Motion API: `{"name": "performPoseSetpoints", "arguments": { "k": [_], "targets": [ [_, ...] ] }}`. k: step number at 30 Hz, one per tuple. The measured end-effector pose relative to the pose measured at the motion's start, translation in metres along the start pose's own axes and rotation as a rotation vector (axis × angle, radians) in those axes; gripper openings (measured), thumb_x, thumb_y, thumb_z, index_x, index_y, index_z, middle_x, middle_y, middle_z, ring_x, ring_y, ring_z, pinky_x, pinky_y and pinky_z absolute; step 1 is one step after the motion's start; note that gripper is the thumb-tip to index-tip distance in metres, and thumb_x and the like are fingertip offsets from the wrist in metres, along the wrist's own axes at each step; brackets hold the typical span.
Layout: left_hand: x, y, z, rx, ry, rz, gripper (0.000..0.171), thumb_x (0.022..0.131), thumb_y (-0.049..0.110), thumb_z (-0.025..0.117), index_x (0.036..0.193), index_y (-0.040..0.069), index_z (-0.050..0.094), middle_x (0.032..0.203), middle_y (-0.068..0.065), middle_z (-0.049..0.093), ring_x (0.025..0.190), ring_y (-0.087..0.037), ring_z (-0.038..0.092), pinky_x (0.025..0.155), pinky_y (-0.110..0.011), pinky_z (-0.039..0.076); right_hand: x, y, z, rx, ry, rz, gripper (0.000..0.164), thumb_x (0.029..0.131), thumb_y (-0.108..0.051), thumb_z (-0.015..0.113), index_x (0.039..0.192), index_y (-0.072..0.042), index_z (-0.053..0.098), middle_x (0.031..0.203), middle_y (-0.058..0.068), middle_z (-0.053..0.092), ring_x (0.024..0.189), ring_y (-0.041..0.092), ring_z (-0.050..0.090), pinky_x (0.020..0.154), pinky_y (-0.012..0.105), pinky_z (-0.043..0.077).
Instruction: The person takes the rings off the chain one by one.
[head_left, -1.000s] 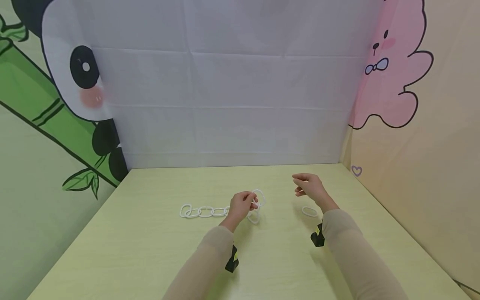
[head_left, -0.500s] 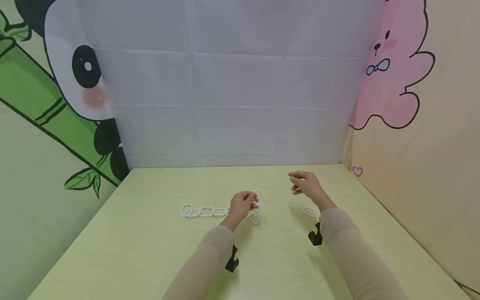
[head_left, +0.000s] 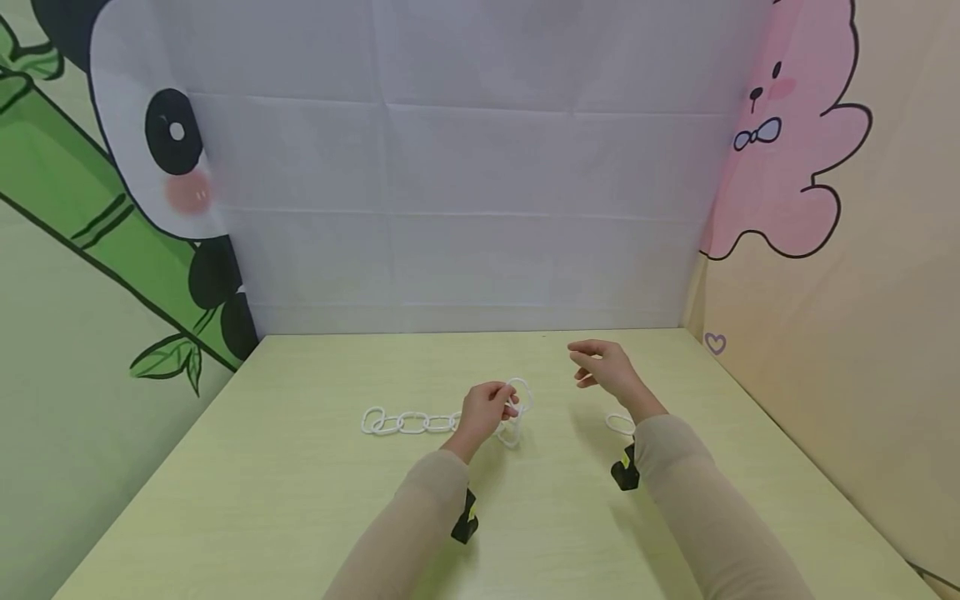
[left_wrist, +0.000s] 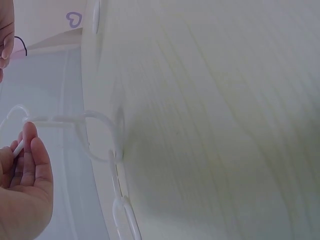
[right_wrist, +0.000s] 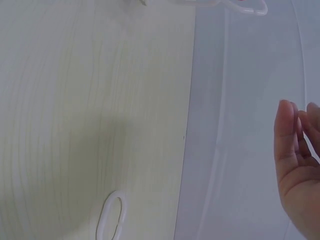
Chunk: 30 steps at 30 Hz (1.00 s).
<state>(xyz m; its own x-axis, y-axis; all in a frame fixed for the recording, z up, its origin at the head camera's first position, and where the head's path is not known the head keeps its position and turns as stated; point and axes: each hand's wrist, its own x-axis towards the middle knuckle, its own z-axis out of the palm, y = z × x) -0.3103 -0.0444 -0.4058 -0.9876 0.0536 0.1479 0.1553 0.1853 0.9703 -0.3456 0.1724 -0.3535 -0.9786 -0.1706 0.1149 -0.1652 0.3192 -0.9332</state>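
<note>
Moved the empty, loosely bent right hand (head_left: 606, 368) nearer the chain (head_left: 424, 423). Keep the left hand's (head_left: 483, 413) pinch on the chain's raised end (head_left: 519, 380) steady; avoid brushing the link (right_wrist: 123, 207) right of the chain.

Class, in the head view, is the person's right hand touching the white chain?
No, table shows between the right hand and the white chain, which the left hand holds.

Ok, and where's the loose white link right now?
In the head view, the loose white link lies on the table, right of the white chain and below the right hand, partly behind the right sleeve.
</note>
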Motion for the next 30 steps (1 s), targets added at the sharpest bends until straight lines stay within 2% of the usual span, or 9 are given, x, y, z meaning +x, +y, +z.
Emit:
{"name": "performPoseSetpoints", "arguments": {
  "k": [5, 11, 18, 30],
  "targets": [
    [0.0, 0.0, 0.001, 0.01, -0.003, -0.018, 0.021, 0.096, 0.011, 0.05, 0.094, -0.004, 0.064, 0.083, -0.009, 0.064, 0.066, -0.014, 0.063, 0.062, -0.024, 0.052, 0.001, -0.001, 0.004, 0.001, -0.009, -0.008, 0.033, 0.094, -0.01, 0.054, 0.123, 0.007, 0.053, 0.105, 0.017, 0.054, 0.068, 0.018, 0.057, 0.064, 0.031, 0.054],
    [0.001, -0.001, 0.003, 0.018, 0.002, -0.015, 0.02, 0.096, 0.011, 0.051, 0.093, -0.004, 0.064, 0.082, -0.008, 0.064, 0.064, -0.013, 0.062, 0.061, -0.023, 0.051, -0.001, -0.005, 0.008, 0.003, -0.024, -0.01, 0.034, 0.094, -0.012, 0.055, 0.122, 0.006, 0.054, 0.108, 0.019, 0.054, 0.073, 0.024, 0.058, 0.066, 0.033, 0.054],
    [0.003, -0.002, 0.005, 0.022, 0.001, -0.014, 0.02, 0.096, 0.01, 0.05, 0.094, -0.005, 0.064, 0.084, -0.012, 0.065, 0.064, -0.012, 0.062, 0.06, -0.022, 0.051, 0.0, -0.009, 0.015, -0.007, -0.043, -0.023, 0.034, 0.093, -0.013, 0.057, 0.121, 0.006, 0.055, 0.101, 0.015, 0.057, 0.07, 0.019, 0.057, 0.067, 0.035, 0.054],
    [0.004, -0.002, 0.007, 0.026, 0.0, -0.025, 0.021, 0.096, 0.012, 0.051, 0.093, -0.005, 0.064, 0.082, -0.009, 0.064, 0.064, -0.011, 0.062, 0.061, -0.024, 0.051, 0.001, -0.007, 0.024, -0.016, -0.091, -0.036, 0.03, 0.092, -0.011, 0.058, 0.117, 0.005, 0.058, 0.099, 0.016, 0.059, 0.069, 0.019, 0.057, 0.064, 0.034, 0.054]
  ]
}}
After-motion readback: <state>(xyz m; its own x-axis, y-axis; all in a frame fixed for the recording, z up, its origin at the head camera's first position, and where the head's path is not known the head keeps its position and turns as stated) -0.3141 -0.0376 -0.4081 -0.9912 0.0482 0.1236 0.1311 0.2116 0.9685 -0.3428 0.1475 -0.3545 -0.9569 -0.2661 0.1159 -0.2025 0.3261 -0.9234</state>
